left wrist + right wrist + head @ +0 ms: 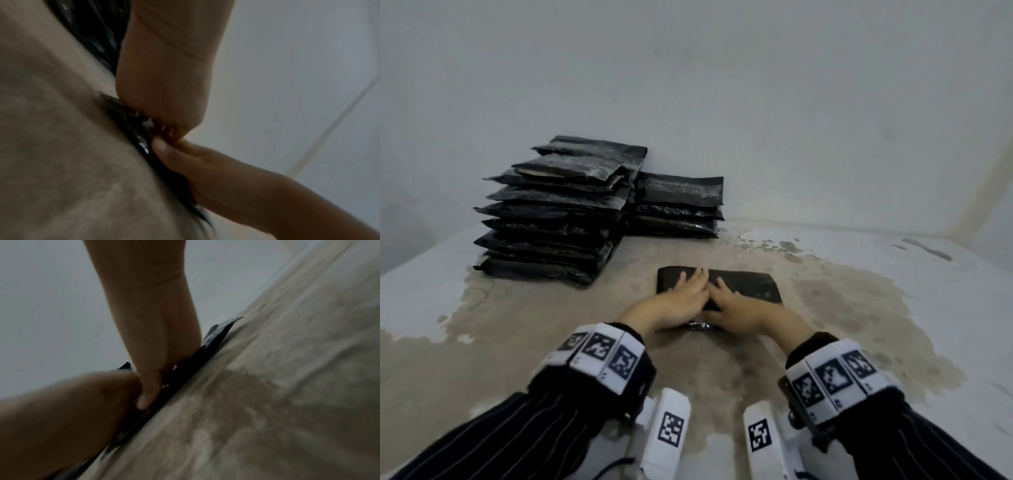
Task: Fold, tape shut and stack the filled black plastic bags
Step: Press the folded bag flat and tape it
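On the far left of the worn floor (pixel 517 325) stands a tall stack (pixel 551 219) of black bags, close to the wall (pixel 722 85). Just to its right, touching it, is a lower stack (pixel 678 205) of about three bags.

In the middle, nearer to the person, one black bag (pixel 743 284) lies flat on the floor, well apart from both stacks. Both hands are on top of it, side by side and touching each other. The left hand (pixel 681 301) lies flat on the left half of the bag, fingers spread and straight, pressing down. The right hand (pixel 736 308) lies beside it in the same way, fingers stretched toward the far edge. The near edge of the bag, shiny and crinkled, shows just under the two palms.

In the wrist views the thumbs meet at the near edge of the bag; these pictures are blurred. Both arms wear dark striped sleeves (pixel 500 438) and wrist bands (pixel 602 356) with square printed markers.
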